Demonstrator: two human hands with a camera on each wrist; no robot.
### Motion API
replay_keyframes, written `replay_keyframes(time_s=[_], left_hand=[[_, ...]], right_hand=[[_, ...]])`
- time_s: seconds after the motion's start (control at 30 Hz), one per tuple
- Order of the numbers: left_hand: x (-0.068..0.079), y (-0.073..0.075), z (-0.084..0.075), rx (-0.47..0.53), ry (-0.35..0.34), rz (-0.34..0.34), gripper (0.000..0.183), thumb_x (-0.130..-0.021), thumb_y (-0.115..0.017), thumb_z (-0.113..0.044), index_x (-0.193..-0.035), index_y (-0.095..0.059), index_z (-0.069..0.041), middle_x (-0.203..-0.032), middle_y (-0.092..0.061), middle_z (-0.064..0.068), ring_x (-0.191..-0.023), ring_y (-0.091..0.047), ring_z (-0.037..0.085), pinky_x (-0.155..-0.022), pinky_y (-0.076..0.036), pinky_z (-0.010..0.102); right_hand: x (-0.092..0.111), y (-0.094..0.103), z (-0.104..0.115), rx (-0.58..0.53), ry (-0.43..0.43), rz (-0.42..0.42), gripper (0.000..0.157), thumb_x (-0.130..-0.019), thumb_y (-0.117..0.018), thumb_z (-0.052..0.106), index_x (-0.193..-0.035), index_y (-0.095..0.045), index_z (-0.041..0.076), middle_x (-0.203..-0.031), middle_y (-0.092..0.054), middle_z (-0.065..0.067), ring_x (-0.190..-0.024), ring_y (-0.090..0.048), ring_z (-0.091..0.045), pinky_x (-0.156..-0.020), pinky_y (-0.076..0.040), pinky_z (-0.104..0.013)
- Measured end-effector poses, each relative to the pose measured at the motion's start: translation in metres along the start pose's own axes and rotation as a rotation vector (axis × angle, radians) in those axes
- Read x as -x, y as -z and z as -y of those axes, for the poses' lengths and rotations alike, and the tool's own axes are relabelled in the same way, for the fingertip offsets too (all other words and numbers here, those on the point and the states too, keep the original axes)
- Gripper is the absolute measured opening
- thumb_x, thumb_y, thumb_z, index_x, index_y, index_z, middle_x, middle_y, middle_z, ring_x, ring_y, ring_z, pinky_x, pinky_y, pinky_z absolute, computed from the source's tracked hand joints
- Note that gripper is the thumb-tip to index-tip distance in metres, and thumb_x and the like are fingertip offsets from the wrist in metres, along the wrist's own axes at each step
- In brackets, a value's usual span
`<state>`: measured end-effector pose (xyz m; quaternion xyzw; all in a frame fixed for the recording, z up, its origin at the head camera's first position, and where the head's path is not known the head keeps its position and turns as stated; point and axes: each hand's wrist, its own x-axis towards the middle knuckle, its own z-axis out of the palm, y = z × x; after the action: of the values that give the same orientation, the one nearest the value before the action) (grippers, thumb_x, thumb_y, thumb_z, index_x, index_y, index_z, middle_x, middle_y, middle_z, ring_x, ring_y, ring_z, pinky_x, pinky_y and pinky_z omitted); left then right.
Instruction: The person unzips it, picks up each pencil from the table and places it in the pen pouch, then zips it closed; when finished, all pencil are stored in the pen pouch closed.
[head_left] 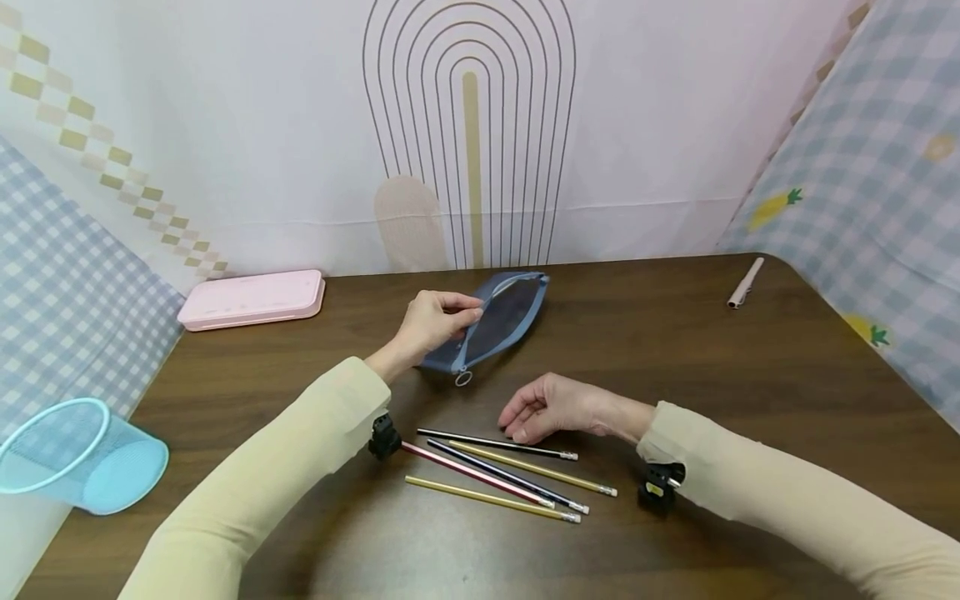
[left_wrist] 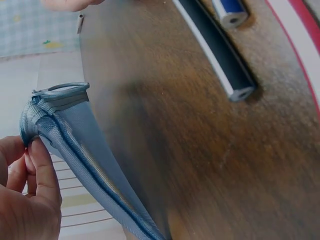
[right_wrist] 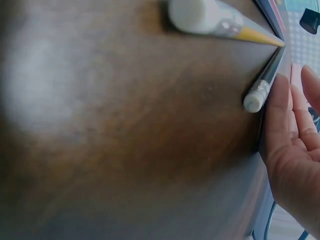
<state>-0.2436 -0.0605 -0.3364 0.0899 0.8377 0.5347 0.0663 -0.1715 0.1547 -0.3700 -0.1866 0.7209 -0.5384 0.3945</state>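
Note:
A blue zip pouch (head_left: 516,321) of see-through mesh lies with its mouth apart near the back of the table. My left hand (head_left: 438,323) pinches one edge of that mouth between thumb and fingers; the left wrist view shows the pouch (left_wrist: 95,165) and its zipper pull ring too. Nearer me lie several pencils with white erasers: a black pencil (head_left: 495,443), a dark blue pencil (head_left: 510,477), a red-and-white pencil (head_left: 472,472) and two gold pencils (head_left: 487,498). Beside the black pencil, my right hand (head_left: 558,408) hovers with loosely bent fingers, thumb apart from them in the right wrist view.
At the back left sits a pink pencil case (head_left: 255,298). A light blue mesh cup (head_left: 112,467) lies tipped on its side at the left edge. Toward the far right corner lies a pale pink pen (head_left: 746,283). Cloth hangs along the back and both sides.

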Motion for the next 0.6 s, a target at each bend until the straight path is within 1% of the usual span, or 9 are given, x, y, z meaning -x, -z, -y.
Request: replay_keyframes(time_s=[0.1,0.2,0.3,0.4,0.53,0.6], left_hand=[[-0.001,0.000,0.000,-0.002,0.000,0.004,0.022,-0.085,-0.070,-0.016,-0.105,-0.072,-0.006,-0.098,-0.071,0.012,-0.064,-0.063,0.006,-0.063,-0.055,0.022],[0.000,0.000,0.002,0.004,0.002,0.006,0.023,-0.085,-0.070,-0.015,-0.105,-0.072,-0.006,-0.099,-0.071,0.013,-0.067,-0.063,0.006,-0.064,-0.056,0.023],[0.000,0.000,0.003,0.011,0.006,0.007,0.022,-0.085,-0.070,-0.015,-0.105,-0.072,-0.005,-0.099,-0.070,0.012,-0.068,-0.063,0.006,-0.065,-0.056,0.023],[0.000,0.001,0.003,0.019,0.006,0.006,0.022,-0.086,-0.069,-0.015,-0.105,-0.072,-0.004,-0.098,-0.070,0.013,-0.069,-0.063,0.005,-0.065,-0.056,0.023],[0.001,0.002,0.004,0.022,-0.005,0.002,0.022,-0.086,-0.069,-0.014,-0.106,-0.072,-0.003,-0.098,-0.070,0.013,-0.070,-0.063,0.005,-0.065,-0.056,0.023],[0.000,0.003,0.005,0.021,-0.005,-0.001,0.022,-0.086,-0.068,-0.013,-0.106,-0.071,-0.003,-0.098,-0.070,0.013,-0.071,-0.063,0.005,-0.065,-0.056,0.023]], right_hand=[[0.002,-0.003,-0.001,0.094,0.047,0.004,0.027,-0.081,-0.070,-0.002,-0.107,-0.064,-0.008,-0.091,-0.069,-0.007,-0.082,-0.062,-0.010,-0.074,-0.053,-0.021],[0.001,-0.008,-0.002,0.166,0.096,-0.004,0.024,-0.079,-0.071,-0.002,-0.102,-0.066,-0.006,-0.084,-0.067,-0.003,-0.076,-0.059,-0.008,-0.069,-0.051,-0.018],[0.000,-0.013,-0.002,0.257,0.149,-0.032,0.019,-0.077,-0.072,-0.003,-0.096,-0.067,-0.004,-0.077,-0.063,0.002,-0.069,-0.055,-0.006,-0.062,-0.048,-0.016],[-0.001,-0.016,-0.001,0.374,0.201,-0.068,0.015,-0.076,-0.073,-0.002,-0.090,-0.069,0.000,-0.071,-0.062,0.004,-0.063,-0.053,-0.002,-0.058,-0.046,-0.015],[-0.002,-0.016,0.001,0.499,0.251,-0.111,0.011,-0.076,-0.074,0.001,-0.085,-0.070,0.004,-0.069,-0.063,0.005,-0.061,-0.052,0.002,-0.057,-0.047,-0.015],[-0.003,-0.016,0.002,0.535,0.264,-0.116,0.010,-0.076,-0.074,0.002,-0.085,-0.070,0.005,-0.069,-0.063,0.005,-0.062,-0.052,0.002,-0.058,-0.048,-0.016]])
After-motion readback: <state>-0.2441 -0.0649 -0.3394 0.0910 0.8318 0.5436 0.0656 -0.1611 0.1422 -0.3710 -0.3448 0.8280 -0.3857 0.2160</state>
